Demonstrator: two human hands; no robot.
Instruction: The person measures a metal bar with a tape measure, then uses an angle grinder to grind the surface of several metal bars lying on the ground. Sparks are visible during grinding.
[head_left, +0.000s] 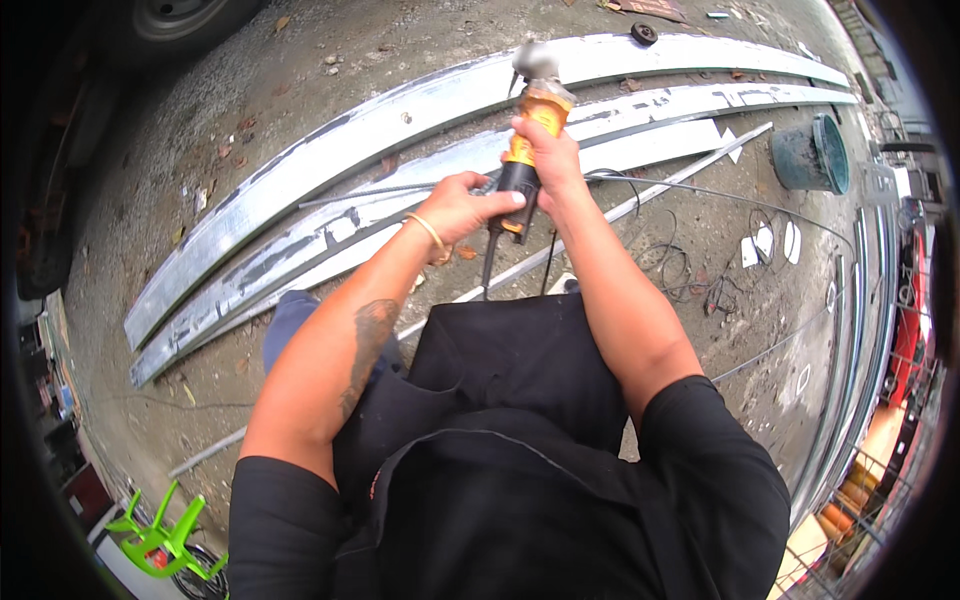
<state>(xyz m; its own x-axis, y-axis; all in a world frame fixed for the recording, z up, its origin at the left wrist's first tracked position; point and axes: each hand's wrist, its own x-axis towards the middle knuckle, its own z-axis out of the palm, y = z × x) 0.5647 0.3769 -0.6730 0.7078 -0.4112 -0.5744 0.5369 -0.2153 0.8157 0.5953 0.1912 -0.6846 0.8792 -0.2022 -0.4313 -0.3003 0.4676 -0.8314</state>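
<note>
A yellow-and-black angle grinder (543, 110) is held out in front of me, its blurred metal head pointing away and its cord hanging from the rear end. My right hand (557, 162) is wrapped round the yellow body. At the black rear part, my left hand (458, 214) grips with its thumb laid across the housing; its other fingers are partly hidden. Beneath and beyond the tool lie long metal beams with patchy white and grey surfaces: a far beam (300, 178), a middle beam (335, 233) and a nearer, shorter beam (655, 147). The grinder's disc cannot be made out.
A dark green bucket (797, 160) stands at the right, near tangled black cables (690, 275) on the dirt ground. Metal tubes (868, 330) run along the right side. A green plastic chair (165, 540) is at the lower left, a vehicle wheel (172, 18) at the upper left.
</note>
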